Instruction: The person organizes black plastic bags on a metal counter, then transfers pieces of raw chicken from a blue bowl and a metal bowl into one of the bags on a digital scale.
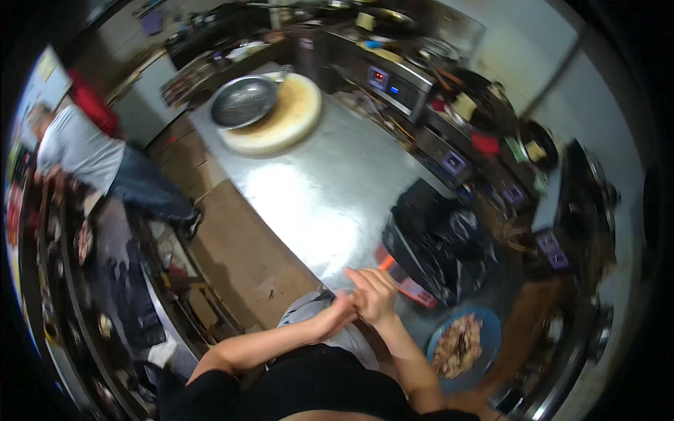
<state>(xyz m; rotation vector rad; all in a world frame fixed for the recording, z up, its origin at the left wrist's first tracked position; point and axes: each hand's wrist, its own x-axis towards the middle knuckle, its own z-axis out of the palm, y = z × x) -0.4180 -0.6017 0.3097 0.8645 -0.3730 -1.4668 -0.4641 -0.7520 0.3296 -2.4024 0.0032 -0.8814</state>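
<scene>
Above the near edge of a stainless steel table [337, 173], my left hand [337, 314] and my right hand [375, 296] are pressed together in front of my body. The fingers of the right hand overlap those of the left and hide them. Both hands are blurred, and no object shows between them. Just beyond my right hand, a black plastic bag [442, 242] sits bulging on the table. A red plastic item [418, 293] sticks out beneath it, mostly covered. To the right of my right forearm is a blue basin [492, 337] holding pale pieces of what looks like meat [455, 350].
At the table's far end, a metal wok [245, 102] rests partly on a round cutting board [303, 113]. Cooking stations with control panels [389, 84] line the right side. A person [84, 147] leans over a left-hand counter, beyond the brown floor [242, 252].
</scene>
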